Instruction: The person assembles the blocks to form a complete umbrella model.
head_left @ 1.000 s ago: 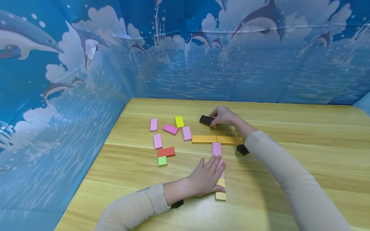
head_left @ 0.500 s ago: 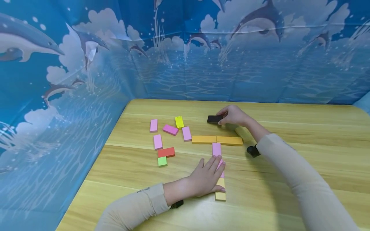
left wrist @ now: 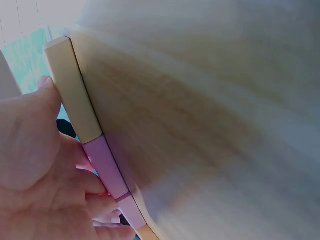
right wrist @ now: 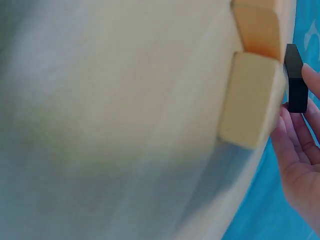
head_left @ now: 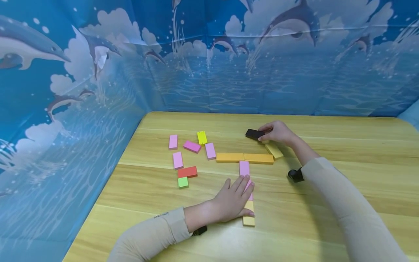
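A black block (head_left: 253, 134) is pinched between the thumb and fingers of my right hand (head_left: 278, 131) toward the back of the table; whether it touches the wood I cannot tell. Just below that hand a pale yellow block (head_left: 275, 151) lies slanted, beside the end of two orange blocks (head_left: 230, 157) laid end to end. From their joint a column of pink blocks (head_left: 244, 168) runs toward me, finishing in a cream block (head_left: 248, 221). My left hand (head_left: 230, 203) rests across this column, fingers straight and spread, hiding part of it. In the left wrist view the fingers touch the pink block (left wrist: 106, 167).
To the left lie several pink blocks (head_left: 178, 160), a magenta block (head_left: 192, 146), a bright yellow block (head_left: 202, 138), a red block (head_left: 187, 172) and a green block (head_left: 183, 182). A blue dolphin-print curtain (head_left: 222, 83) borders the table's back and left edges.
My right hand has moved rightward with the black block, uncovering the slanted pale yellow block. The left hand has stayed where it was.
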Tool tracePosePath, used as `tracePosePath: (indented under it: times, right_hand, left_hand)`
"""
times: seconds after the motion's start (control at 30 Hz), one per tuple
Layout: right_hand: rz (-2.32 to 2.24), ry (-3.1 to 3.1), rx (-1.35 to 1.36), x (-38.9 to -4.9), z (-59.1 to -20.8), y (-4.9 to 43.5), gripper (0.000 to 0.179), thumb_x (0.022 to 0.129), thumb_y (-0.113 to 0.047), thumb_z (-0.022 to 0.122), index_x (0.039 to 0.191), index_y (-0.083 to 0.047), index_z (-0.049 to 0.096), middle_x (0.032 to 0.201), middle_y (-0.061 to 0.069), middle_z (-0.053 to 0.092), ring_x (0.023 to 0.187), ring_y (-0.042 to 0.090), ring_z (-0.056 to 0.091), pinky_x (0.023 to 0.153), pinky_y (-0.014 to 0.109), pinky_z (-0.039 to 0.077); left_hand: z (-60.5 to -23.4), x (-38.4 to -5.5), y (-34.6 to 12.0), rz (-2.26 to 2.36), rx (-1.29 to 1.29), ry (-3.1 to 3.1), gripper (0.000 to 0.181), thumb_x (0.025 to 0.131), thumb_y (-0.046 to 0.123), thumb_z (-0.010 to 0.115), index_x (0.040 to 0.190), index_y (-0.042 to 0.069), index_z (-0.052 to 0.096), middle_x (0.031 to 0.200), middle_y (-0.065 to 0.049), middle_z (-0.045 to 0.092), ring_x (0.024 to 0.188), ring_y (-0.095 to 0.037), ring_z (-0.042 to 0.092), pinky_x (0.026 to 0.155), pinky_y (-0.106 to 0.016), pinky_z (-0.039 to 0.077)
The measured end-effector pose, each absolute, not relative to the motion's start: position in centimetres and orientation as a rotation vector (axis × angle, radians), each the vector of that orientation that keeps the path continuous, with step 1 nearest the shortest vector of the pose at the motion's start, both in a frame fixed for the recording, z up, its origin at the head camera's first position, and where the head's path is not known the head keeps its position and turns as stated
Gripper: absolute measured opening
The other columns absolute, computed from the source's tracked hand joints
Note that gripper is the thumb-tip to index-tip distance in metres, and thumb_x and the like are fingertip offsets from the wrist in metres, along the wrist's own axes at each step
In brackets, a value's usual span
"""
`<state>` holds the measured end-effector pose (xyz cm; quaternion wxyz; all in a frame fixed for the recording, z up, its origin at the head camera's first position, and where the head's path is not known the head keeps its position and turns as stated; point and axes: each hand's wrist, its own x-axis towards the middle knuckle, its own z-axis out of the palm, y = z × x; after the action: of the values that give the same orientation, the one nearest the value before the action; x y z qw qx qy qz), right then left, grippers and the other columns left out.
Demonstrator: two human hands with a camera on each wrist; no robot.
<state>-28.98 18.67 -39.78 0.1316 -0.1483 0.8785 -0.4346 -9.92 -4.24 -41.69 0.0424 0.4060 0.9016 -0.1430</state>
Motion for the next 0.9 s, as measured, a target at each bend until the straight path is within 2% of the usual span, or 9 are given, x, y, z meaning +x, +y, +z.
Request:
tracePosePath:
  times: [0.13,0.33,0.53,0.7,0.9]
  right_hand:
    - [-1.355,2.489,-0.342,-28.7,-40.3,19.3,0.051,0.078,-0.017,0.076,0.121,0.005,0.058,0.119,0.023,0.057,0.101,0.026,0.054,0.080,0.029,0.045]
    - [-1.392,2.414,-0.181,-28.9,-41.1,19.8,0.055,0.083,-0.008,0.070,0.131,0.009,0.047,0.136,0.026,0.042,0.120,0.035,0.044,0.080,0.017,0.042]
    - [-1.408,2.426,-0.132,-28.6,-41.2,19.9,0.054,0.082,-0.008,0.071,0.129,0.007,0.050,0.129,0.026,0.049,0.114,0.033,0.048,0.081,0.021,0.044]
    - [-1.408,2.438,-0.137,-28.5,-41.2,20.1,0.049,0.082,-0.005,0.069,0.126,0.008,0.052,0.123,0.025,0.052,0.106,0.027,0.050,0.077,0.019,0.044]
    - [-1.398,2.439,-0.146,-28.4,-41.3,20.2,0.044,0.088,-0.007,0.063,0.126,0.010,0.051,0.126,0.027,0.049,0.113,0.032,0.047,0.091,0.033,0.042]
  left_hand:
    - [-41.7,-10.0,-4.3,-0.424,1.239,2.757,0.079,0.092,0.064,0.024,0.148,0.008,0.023,0.153,-0.014,0.019,0.139,-0.026,0.020,0.103,-0.047,0.032]
    - [-41.6,-9.9,-4.3,-0.398,1.232,2.749,0.079,0.092,0.063,0.024,0.148,0.007,0.023,0.153,-0.015,0.018,0.139,-0.027,0.019,0.103,-0.047,0.031]
    - [-41.5,-9.8,-4.2,-0.404,1.230,2.755,0.079,0.092,0.063,0.024,0.148,0.007,0.023,0.153,-0.015,0.018,0.139,-0.026,0.020,0.103,-0.047,0.031]
    - [-41.5,-9.8,-4.2,-0.411,1.230,2.756,0.079,0.092,0.063,0.024,0.148,0.007,0.023,0.153,-0.014,0.018,0.139,-0.027,0.019,0.103,-0.047,0.031]
    - [-41.4,-9.7,-4.1,-0.414,1.240,2.758,0.079,0.092,0.063,0.025,0.148,0.007,0.024,0.152,-0.015,0.019,0.139,-0.027,0.020,0.103,-0.047,0.032]
